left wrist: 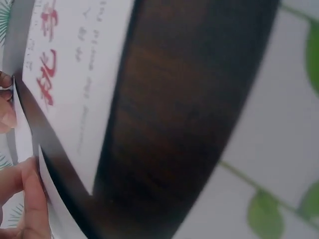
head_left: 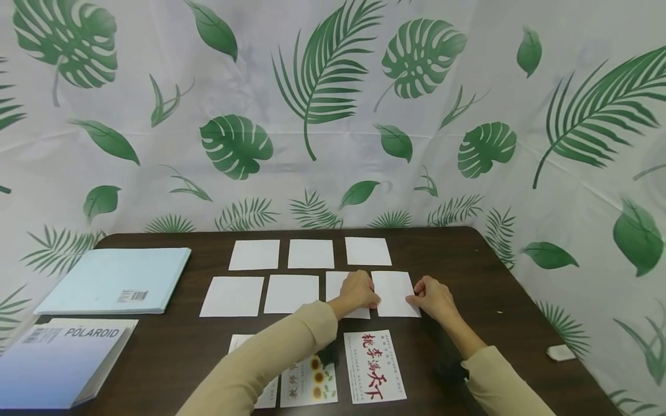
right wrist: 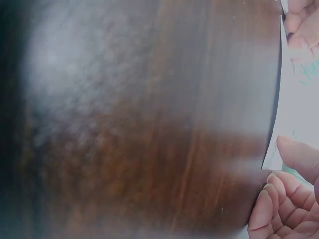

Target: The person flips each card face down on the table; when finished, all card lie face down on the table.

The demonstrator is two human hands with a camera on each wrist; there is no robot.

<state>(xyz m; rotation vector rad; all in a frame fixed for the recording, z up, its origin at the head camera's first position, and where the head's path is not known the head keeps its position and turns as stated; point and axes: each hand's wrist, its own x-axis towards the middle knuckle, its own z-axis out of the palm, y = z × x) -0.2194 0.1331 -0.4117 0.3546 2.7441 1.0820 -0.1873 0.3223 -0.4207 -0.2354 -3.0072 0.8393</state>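
A blank white card (head_left: 393, 293) lies at the right end of the nearer row of white cards. My left hand (head_left: 359, 289) reaches over the neighbouring white card (head_left: 335, 282), covering part of it, and pinches the first card's left edge. My right hand (head_left: 435, 298) pinches that card's right edge, its thumb (right wrist: 299, 155) on the card and the other fingers curled just beyond the edge. In the left wrist view, the card spans the gap between the fingers of both hands. Just below lies a printed card with red characters (head_left: 374, 367).
Three white cards (head_left: 311, 254) form the back row; two more (head_left: 232, 296) lie left of my hands. A sunflower card (head_left: 309, 384) and another card are partly behind my left sleeve. Left are a pale blue box (head_left: 114, 277) and a POLAROID book (head_left: 62, 364). A small white object (head_left: 561, 353) sits at the right edge.
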